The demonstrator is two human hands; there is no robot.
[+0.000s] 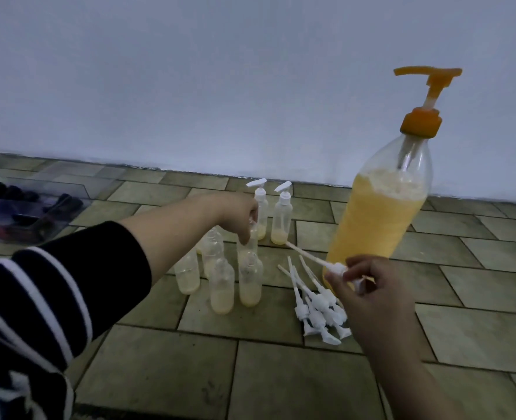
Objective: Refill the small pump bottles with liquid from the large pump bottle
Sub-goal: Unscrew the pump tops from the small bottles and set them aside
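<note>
Clear small bottles (220, 286) stand uncapped mid-floor, each nearly empty with a yellow residue. Left hand (240, 215) pinches one bottle's neck; a careless lift could topple its neighbours. Right hand (369, 286) grasps a white pump (335, 266), its tube dripping risk. Large bottle (381, 213), orange-capped, stands rightmost near the wall, mostly full.

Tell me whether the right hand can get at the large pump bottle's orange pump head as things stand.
Probably not right away: the right hand pinches a white pump, so it is occupied. Otherwise the way looks free; nothing stands around the orange pump head atop the large pump bottle.
</note>
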